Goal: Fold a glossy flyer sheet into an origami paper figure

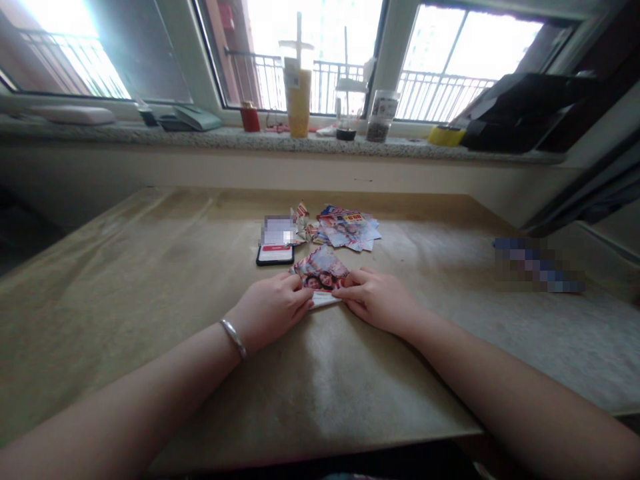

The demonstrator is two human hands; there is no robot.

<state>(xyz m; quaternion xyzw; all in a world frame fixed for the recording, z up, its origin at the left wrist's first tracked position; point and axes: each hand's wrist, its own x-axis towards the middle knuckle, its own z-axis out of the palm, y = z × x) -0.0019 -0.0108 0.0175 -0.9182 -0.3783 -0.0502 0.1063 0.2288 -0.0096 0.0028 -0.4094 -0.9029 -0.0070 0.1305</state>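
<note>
A printed paper sheet (pixel 323 267), folded so that its top comes to a point, lies flat on the table between my hands. A white strip shows along its lower edge. My left hand (pixel 275 300), with a silver bangle on the wrist, grips the sheet's left side. On the right side, my right hand (pixel 377 297) pinches the sheet, fingers bent onto the paper. Just beyond are a stack of printed paper pieces (pixel 347 230), some folded paper shapes (pixel 304 227) and a phone (pixel 276 255) with its screen lit.
The table (pixel 200 380) runs up to a wall under a stone windowsill (pixel 210 139). On the sill stand a tall cup of yellow drink (pixel 299 100), a clear cup (pixel 350 107), a jar (pixel 383 117) and a black bag (pixel 520 117). A blurred blue item (pixel 537 265) lies at the right.
</note>
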